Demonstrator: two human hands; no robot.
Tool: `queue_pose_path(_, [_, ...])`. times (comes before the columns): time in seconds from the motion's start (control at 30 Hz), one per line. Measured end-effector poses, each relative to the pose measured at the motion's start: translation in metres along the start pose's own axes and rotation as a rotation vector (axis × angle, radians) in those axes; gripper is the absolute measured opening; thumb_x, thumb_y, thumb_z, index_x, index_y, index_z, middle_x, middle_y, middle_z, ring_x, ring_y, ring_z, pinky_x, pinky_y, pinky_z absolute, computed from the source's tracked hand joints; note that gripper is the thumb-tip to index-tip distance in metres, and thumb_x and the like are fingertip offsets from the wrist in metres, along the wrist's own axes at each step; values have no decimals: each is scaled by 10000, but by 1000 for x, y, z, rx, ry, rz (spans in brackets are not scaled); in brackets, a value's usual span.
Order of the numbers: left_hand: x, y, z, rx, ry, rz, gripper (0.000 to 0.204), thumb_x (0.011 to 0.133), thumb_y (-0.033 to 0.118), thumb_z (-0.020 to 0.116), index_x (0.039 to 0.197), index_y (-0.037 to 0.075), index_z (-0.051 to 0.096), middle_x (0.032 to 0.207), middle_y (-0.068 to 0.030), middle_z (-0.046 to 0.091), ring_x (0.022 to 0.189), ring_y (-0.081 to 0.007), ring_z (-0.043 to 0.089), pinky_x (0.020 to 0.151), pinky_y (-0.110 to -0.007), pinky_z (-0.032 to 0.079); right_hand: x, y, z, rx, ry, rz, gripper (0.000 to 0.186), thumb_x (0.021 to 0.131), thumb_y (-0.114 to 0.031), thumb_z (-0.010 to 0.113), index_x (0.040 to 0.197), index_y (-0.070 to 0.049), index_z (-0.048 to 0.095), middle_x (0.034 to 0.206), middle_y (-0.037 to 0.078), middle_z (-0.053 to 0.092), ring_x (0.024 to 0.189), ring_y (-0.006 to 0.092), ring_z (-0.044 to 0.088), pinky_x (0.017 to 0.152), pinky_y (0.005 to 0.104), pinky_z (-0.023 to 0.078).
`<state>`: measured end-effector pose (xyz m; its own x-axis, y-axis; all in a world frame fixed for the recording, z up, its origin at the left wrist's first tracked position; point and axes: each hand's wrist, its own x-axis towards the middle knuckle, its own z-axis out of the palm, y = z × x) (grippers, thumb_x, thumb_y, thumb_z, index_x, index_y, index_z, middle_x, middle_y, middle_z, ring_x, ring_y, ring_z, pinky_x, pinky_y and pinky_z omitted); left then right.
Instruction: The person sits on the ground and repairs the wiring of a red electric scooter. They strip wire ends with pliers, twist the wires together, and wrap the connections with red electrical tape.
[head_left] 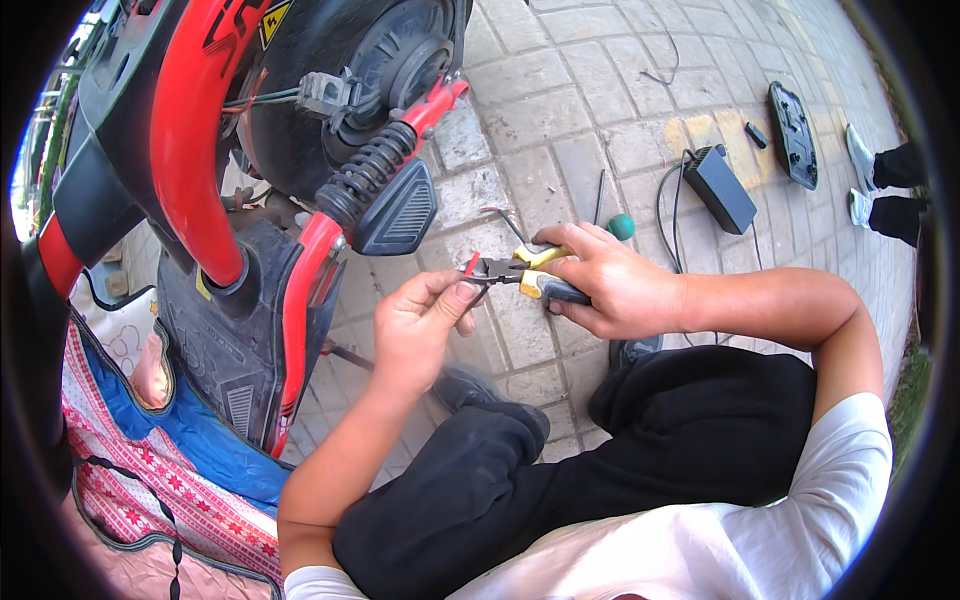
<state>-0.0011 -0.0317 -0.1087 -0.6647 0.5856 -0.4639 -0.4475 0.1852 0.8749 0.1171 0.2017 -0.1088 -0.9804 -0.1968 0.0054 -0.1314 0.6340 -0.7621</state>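
In front of my knees, my left hand [418, 325] pinches a thin cable between thumb and fingertips. A short red wire [472, 263] sticks up from that pinch. My right hand [628, 285] is wrapped round pliers [502, 269] with yellow and black handles. The jaws of the pliers are at the cable, just beside my left fingertips; whether they bite into it I cannot tell. Beyond the pliers, a dark cable end with a reddish tip [507, 220] shows above the paving.
A red and black scooter [190, 150] with a coil spring [366, 176] stands at left, a patterned quilt [190, 500] below it. On the paving lie a green-handled screwdriver [621, 227], a black power box [720, 190] with cables and a black cover [792, 135]. Another person's shoes [860, 160] are at far right.
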Motion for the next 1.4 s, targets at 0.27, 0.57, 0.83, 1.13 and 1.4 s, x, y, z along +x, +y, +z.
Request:
queue_pose_path(0.27, [-12,15,14,121,-6,238,185,978,76,622,1128,-31,629,916,-112,688,673,-102,592,603,-242,499,10,-3,-7,-72,53,-118,549,754,-25,713,1276,2,545,1400,269,402,1254,449,444,1032,506,385])
queue_pose_path(0.57, [-15,21,21,30,-35,277,188,974,93,638,1130,-12,621,969,-67,704,814,-84,627,702,-231,518,11,2,-4,63,76,-133,561,729,22,678,1275,9,548,1301,246,451,1198,429,481,1024,464,403])
queue_pose_path(0.83, [-16,33,28,65,-53,205,188,984,79,604,1131,-36,590,972,-97,689,771,-87,602,658,-234,510,11,9,-4,481,-82,-67,318,796,-6,606,1113,19,600,1215,210,509,1123,370,527,970,410,433])
queue_pose_path(1.13, [-19,36,27,8,-36,164,183,975,75,624,1119,-37,612,969,-57,672,852,-72,622,714,-217,514,12,10,-2,477,-72,-98,301,792,-4,606,1091,27,604,1224,208,506,1119,371,531,961,411,439])
queue_pose_path(1.4, [-23,36,25,65,-52,253,155,963,26,619,1105,-37,607,937,-22,635,837,-65,582,743,-223,484,12,9,0,167,156,-211,345,683,-19,685,1020,15,616,1168,220,519,1050,403,531,899,436,463])
